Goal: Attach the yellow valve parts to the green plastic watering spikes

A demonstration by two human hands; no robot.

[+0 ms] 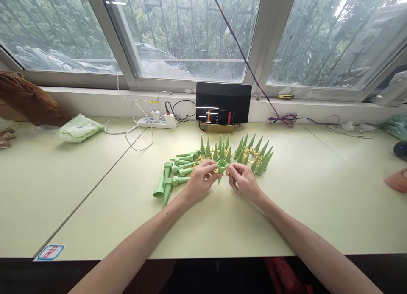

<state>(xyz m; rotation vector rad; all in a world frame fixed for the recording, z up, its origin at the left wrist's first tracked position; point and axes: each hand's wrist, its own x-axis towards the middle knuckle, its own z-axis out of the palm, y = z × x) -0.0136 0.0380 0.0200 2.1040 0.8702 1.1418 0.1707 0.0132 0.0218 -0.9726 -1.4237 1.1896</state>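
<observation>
My left hand (201,178) is closed around the side of a green plastic watering spike (221,168), its open round mouth tilted up toward me and its tip pointing down. My right hand (244,180) pinches a small yellow piece (227,172) close to the spike's right rim; the fingers cover most of it. Behind my hands, several green spikes (262,163) stand points up, with small yellow pieces (254,151) scattered among them. To the left of my left hand, more green spikes (168,186) with ribbed collars lie on their sides.
A black tablet (224,96) leans near the window, a phone (219,117) with a timer before it. A power strip (159,122) with white cables and a green-white packet (81,127) are at the back left. Bundled wires (284,120) lie back right. A numbered label (50,252) marks the front edge.
</observation>
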